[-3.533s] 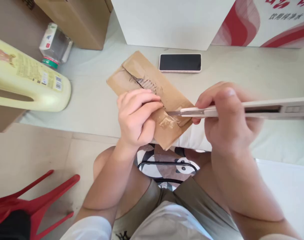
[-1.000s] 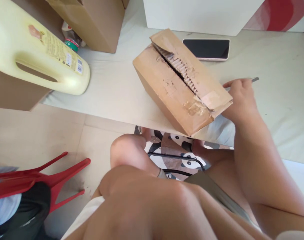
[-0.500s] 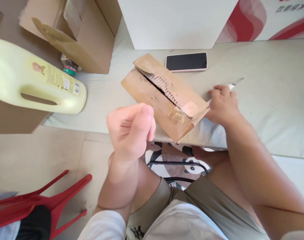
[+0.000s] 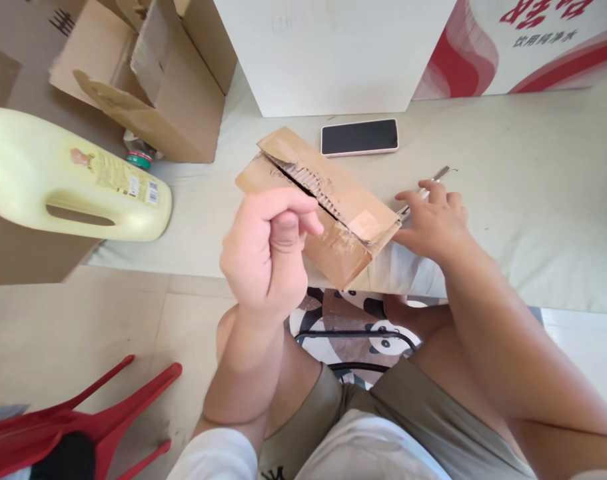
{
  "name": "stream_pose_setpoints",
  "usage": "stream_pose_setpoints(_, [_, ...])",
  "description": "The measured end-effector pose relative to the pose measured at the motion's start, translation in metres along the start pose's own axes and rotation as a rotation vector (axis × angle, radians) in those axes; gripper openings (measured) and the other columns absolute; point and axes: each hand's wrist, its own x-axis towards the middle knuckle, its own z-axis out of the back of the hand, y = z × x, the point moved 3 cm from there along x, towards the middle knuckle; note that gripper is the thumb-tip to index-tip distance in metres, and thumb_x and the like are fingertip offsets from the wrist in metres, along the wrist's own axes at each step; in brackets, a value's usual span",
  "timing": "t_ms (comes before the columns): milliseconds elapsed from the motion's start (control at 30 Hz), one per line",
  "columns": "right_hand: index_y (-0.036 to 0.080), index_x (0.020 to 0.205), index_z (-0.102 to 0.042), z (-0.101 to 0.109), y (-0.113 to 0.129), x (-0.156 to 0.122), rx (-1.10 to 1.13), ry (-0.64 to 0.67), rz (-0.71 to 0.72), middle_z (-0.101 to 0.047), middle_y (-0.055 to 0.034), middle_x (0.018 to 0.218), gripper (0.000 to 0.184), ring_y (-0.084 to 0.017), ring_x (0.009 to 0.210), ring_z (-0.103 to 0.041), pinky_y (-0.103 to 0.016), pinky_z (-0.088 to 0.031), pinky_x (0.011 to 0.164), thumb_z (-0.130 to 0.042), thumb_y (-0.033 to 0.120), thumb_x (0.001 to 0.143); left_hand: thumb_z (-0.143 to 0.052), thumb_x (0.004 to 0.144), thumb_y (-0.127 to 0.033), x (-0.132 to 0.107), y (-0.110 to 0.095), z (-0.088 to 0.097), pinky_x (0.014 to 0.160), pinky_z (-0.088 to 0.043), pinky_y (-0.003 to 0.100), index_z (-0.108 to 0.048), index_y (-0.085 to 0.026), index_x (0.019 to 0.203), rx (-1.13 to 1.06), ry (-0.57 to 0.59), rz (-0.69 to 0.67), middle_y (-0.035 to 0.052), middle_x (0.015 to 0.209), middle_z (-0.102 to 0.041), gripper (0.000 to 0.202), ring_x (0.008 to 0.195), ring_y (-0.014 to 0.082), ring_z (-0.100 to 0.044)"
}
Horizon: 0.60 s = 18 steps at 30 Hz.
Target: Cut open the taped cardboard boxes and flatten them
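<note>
My left hand (image 4: pixel 270 250) is raised in front of the near side of a taped cardboard box (image 4: pixel 350 217), its fingers curled and thumb folded in. I see nothing in it. The box lies at a slant, with a torn, slightly gaping seam along its top. Beyond the box's right end, my right hand (image 4: pixel 433 217) hovers over a utility knife (image 4: pixel 440 174), its fingers spread apart. The knife lies on the cloth-covered surface with its tip pointing away to the right; the hand hides part of its handle.
A phone (image 4: pixel 360 137) lies behind the box, before a white carton (image 4: pixel 333 60). At left are a large pale-yellow jug (image 4: pixel 78 180) and an open cardboard box (image 4: pixel 183 107). A red stool (image 4: pixel 108 427) stands on the floor at lower left.
My right hand has loosened its fingers from the utility knife, which now lies lower. My left fist has turned and slackened a little. The whole view has shifted slightly.
</note>
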Motion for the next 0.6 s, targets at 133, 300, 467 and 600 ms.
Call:
stream_pose_setpoints(133, [0.020,0.101,-0.071,0.018,0.010,0.002,0.139,-0.016,-0.028,-0.072,-0.0153,0.106,0.027,-0.032,0.096,-0.064,-0.048,-0.050,0.089,-0.061,0.041,0.087,-0.078,0.093,-0.035,0.000,0.005,0.003,0.057,-0.053,0.031,-0.073,-0.028,0.098,0.055,-0.054,-0.085,-0.0015,0.080,-0.071,0.010,0.064,0.0137,-0.067])
stream_pose_setpoints(300, [0.021,0.069,-0.059,0.027,0.033,0.001,0.358,0.212,-0.082,-0.068,-0.0053,0.070,0.031,-0.022,0.070,-0.061,-0.034,-0.045,0.073,-0.047,0.031,0.096,-0.057,0.105,-0.048,-0.003,0.016,0.011,0.049,-0.041,0.034,-0.071,-0.028,0.078,0.085,-0.030,0.061,-0.0030,0.053,-0.055,0.036,0.044,0.0126,-0.050])
stream_pose_setpoints(467, [0.021,0.078,-0.062,0.019,0.042,-0.002,0.511,0.317,-0.035,-0.074,-0.0061,0.085,0.026,-0.023,0.085,-0.067,-0.033,-0.046,0.076,-0.046,0.028,0.097,-0.059,0.101,-0.047,-0.002,0.035,0.005,0.109,-0.048,0.049,-0.076,-0.030,0.109,0.435,0.188,-0.007,0.0076,0.116,-0.072,0.025,0.119,0.0282,-0.066])
stream_pose_setpoints(600, [0.020,0.082,-0.065,0.004,0.036,-0.001,0.745,0.411,-0.130,-0.075,-0.0091,0.087,0.050,-0.024,0.076,-0.071,-0.036,-0.053,0.072,-0.040,0.058,0.103,-0.073,0.090,-0.050,0.003,0.060,0.014,0.123,-0.039,0.054,-0.072,-0.035,0.123,0.520,0.314,0.081,0.0076,0.141,-0.061,0.037,0.140,0.0349,-0.053])
